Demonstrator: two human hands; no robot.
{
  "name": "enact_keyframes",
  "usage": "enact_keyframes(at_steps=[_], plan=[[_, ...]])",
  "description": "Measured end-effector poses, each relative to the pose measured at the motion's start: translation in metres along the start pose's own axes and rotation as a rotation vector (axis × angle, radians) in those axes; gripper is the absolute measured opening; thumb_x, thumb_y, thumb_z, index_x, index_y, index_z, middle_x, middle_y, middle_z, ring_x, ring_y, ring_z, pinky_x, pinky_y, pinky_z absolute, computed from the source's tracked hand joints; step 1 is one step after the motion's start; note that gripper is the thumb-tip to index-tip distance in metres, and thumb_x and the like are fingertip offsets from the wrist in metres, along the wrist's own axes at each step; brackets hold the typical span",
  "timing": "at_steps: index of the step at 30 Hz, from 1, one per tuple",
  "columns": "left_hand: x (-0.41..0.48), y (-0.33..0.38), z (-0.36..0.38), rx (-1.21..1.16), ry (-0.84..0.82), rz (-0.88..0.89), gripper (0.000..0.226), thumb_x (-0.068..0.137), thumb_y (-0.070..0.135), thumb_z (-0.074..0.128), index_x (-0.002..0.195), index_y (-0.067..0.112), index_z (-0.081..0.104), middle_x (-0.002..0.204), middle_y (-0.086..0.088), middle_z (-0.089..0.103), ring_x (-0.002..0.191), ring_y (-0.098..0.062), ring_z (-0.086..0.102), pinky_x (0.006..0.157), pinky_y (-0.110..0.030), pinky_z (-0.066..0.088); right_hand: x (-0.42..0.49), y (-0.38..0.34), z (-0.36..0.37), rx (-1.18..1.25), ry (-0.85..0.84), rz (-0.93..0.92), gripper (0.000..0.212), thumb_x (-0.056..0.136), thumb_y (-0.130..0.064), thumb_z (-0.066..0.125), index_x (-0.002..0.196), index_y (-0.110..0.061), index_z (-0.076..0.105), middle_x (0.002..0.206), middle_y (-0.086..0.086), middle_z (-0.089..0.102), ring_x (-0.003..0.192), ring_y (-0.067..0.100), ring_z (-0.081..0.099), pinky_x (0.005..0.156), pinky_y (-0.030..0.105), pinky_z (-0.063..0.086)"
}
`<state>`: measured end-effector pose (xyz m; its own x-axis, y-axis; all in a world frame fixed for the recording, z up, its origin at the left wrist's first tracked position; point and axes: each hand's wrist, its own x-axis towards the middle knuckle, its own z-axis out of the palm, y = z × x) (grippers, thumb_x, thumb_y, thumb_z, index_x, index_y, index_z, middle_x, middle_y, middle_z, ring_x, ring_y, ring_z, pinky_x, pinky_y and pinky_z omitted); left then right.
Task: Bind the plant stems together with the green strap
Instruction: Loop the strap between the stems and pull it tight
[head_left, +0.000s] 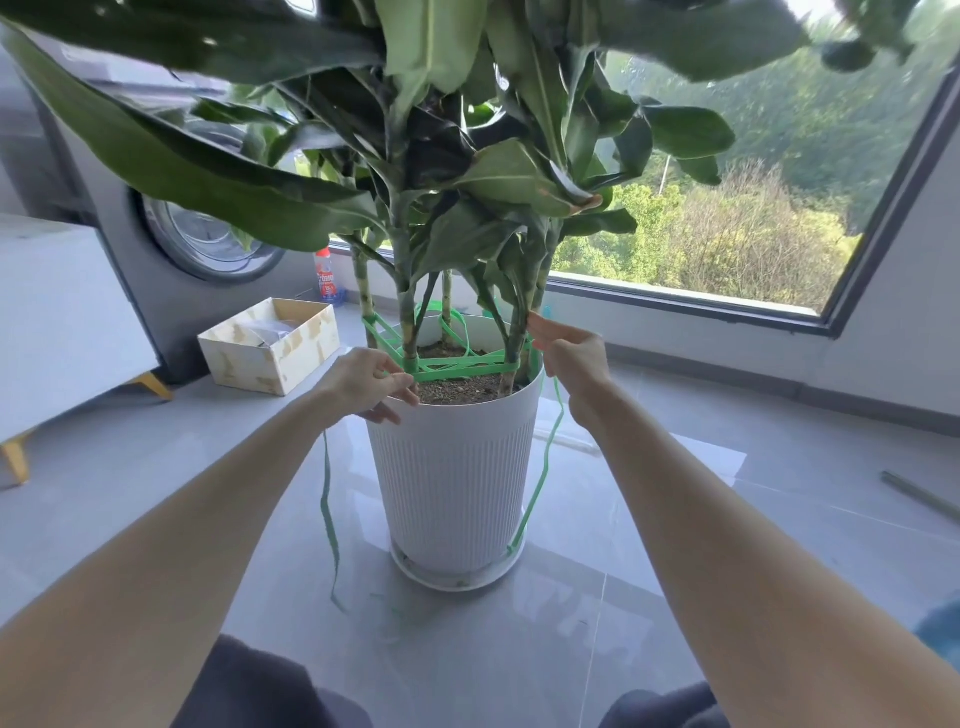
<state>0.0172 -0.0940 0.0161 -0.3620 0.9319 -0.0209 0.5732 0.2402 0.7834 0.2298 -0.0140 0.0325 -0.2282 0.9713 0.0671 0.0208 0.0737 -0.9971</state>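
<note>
Head view: a person faces a tall leafy plant in a white pot (457, 478) on a grey tiled floor, both bare arms reaching to the rim.
Binding: the green strap (457, 368) runs in several loops around the plant stems (408, 322), low down, just above the soil (457, 387).
Left side: the left hand (371, 382) is at the pot's left rim, thumb and forefinger pinched on the strap.
Right side: the right hand (574, 356) is beside the rightmost stem, fingers pointing inward. Whether they grip the strap cannot be told.
Loose ends: one tail hangs from each hand. The left tail trails to the floor, and the right tail drops to the saucer (415, 569).
Step in hand: probably drawing the loops snug before tying off.
Doing it well: pull both tails evenly and outward, so the stems gather without one being dragged sideways. Lay the strap flat, not twisted, and level on every stem.
Watch for: overtightening, since a thin strap could bite into soft stems. Stop once they stand close and steady.
</note>
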Motion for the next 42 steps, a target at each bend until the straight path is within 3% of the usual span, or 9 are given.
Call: enact_keyframes(at_steps=[4,9,11,15,19,22,33,42], plan=[[0.003,-0.004,-0.001,0.004,0.062,-0.037,0.015,0.09,0.022,0.063,0.081,0.009,0.059,0.075,0.0,0.072,0.059,-0.017,0.069,0.056,-0.026,0.053,0.003,0.004,0.002,-0.024,0.03,0.006,0.061,0.077,0.017,0.035,0.123,-0.013,0.063,0.125,0.003,0.063,0.12,0.017,0.056,0.103,0.031,0.044],[0.007,-0.011,0.001,0.135,0.16,-0.022,0.019,0.087,0.028,0.067,0.074,0.016,0.059,0.089,-0.007,0.07,0.08,-0.025,0.07,0.075,-0.037,0.056,0.003,0.005,0.005,-0.02,0.045,0.022,0.061,0.076,0.016,0.038,0.122,-0.014,0.065,0.122,0.001,0.065,0.117,0.016,0.058,0.098,0.026,0.045],[0.008,-0.012,0.002,0.17,0.217,-0.002,0.022,0.085,0.03,0.069,0.069,0.021,0.057,0.09,-0.008,0.067,0.087,-0.029,0.068,0.082,-0.043,0.055,0.002,0.004,0.004,-0.005,0.047,0.021,0.061,0.075,0.017,0.037,0.121,-0.013,0.065,0.122,0.001,0.065,0.116,0.016,0.058,0.103,0.032,0.045],[0.013,-0.012,0.006,-0.007,0.235,-0.021,0.02,0.086,0.02,0.068,0.07,0.017,0.057,0.09,-0.009,0.063,0.084,-0.029,0.069,0.077,-0.044,0.057,0.002,0.004,0.005,-0.004,0.047,0.028,0.06,0.076,0.016,0.039,0.121,-0.013,0.066,0.123,0.001,0.065,0.117,0.015,0.058,0.106,0.035,0.043],[0.018,-0.014,0.009,-0.133,0.228,-0.066,0.014,0.085,0.014,0.069,0.076,0.009,0.059,0.09,-0.013,0.063,0.082,-0.023,0.065,0.071,-0.036,0.057,0.003,0.005,0.005,-0.01,0.046,0.038,0.062,0.075,0.015,0.04,0.12,-0.017,0.066,0.123,-0.001,0.065,0.118,0.015,0.057,0.106,0.035,0.043],[0.021,-0.016,0.008,-0.153,0.231,-0.054,0.014,0.085,0.012,0.069,0.074,0.01,0.06,0.088,-0.013,0.063,0.08,-0.021,0.064,0.068,-0.031,0.056,0.004,0.006,0.006,-0.019,0.047,0.044,0.066,0.071,0.016,0.039,0.119,-0.019,0.067,0.122,-0.003,0.066,0.118,0.014,0.056,0.106,0.034,0.042],[0.028,-0.022,0.007,-0.145,0.223,0.005,0.015,0.085,0.008,0.067,0.072,0.011,0.06,0.078,-0.01,0.064,0.069,-0.017,0.064,0.073,-0.032,0.056,0.006,0.009,0.007,-0.018,0.049,0.047,0.068,0.068,0.013,0.038,0.117,-0.021,0.069,0.119,-0.006,0.067,0.117,0.014,0.056,0.108,0.034,0.04],[0.032,-0.028,0.004,-0.253,0.169,0.006,0.015,0.085,0.005,0.066,0.072,0.009,0.06,0.076,-0.01,0.063,0.071,-0.017,0.065,0.065,-0.02,0.056,0.01,0.012,0.007,0.023,0.051,0.052,0.07,0.062,0.015,0.038,0.114,-0.02,0.07,0.112,-0.007,0.069,0.116,0.011,0.057,0.106,0.032,0.042]])
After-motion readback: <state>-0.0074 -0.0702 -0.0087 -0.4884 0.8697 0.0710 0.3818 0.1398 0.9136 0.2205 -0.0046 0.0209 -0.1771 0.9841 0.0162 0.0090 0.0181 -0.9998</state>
